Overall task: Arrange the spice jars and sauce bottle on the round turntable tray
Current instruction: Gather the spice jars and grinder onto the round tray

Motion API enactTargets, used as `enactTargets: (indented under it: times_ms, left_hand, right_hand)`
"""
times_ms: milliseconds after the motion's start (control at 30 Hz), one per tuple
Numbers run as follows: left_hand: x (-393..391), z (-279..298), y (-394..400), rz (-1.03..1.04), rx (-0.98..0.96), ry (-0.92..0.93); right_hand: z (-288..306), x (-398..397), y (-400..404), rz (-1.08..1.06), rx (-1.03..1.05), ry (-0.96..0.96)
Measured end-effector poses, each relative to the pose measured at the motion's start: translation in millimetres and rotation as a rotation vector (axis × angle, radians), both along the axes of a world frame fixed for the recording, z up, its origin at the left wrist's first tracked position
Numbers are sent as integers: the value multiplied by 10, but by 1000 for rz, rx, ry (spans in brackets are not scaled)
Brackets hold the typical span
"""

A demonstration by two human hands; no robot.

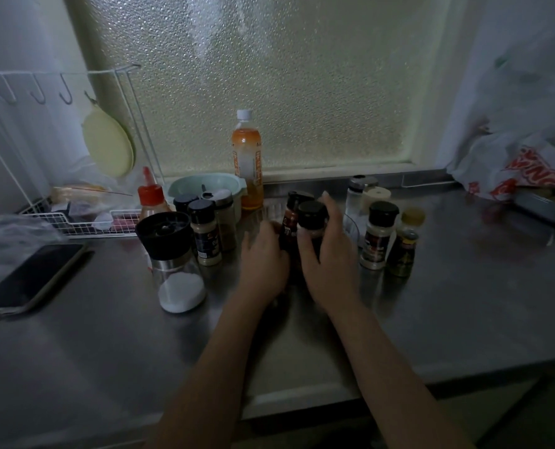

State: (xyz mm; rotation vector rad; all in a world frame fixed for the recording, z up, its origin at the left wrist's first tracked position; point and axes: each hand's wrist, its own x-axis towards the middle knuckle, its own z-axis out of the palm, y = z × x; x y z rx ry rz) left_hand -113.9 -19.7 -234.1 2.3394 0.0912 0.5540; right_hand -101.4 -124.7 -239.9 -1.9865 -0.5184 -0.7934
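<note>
Both hands close around two upright dark jars (305,228), left hand (263,257) and right hand (326,254) flanking them; the clear turntable (350,225) seemingly sits just behind.

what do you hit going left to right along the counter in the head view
phone → black-topped grinder → left hand → right hand → black-capped spice jar → yellow-capped bottle → plastic bag
</note>
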Motion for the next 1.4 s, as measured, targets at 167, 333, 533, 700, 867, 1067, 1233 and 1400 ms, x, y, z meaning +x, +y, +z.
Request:
enactTargets:
  times_ms: [167, 333, 533, 700, 867, 1067, 1233, 1400]
  left_hand:
    - [67, -70, 9, 11, -145, -46]
    - [102, -91, 47, 52, -264, -34]
    - [136, -121, 55, 91, -102, -57]
    - [159, -129, 55, 102, -18, -75]
    - [165, -158, 64, 96, -18, -87]
    - [39, -77, 21, 176, -59, -217]
    - [-165, 80, 132, 554, 152, -850]
    - [-226, 118, 279, 823, 181, -898]
  right_hand:
    - [63, 28, -262, -530, 298, -212]
    - [-85, 307, -474, -706, 375, 304]
    - [-86, 313, -471, -674, 511, 201]
    - [64, 92, -308, -271, 561, -98]
    - [-15, 95, -148, -11, 159, 16]
    - [-52, 142, -172, 10, 133, 61]
    - [-53, 287, -360, -551, 275, -19]
    - [-227, 457, -376, -555, 218, 385]
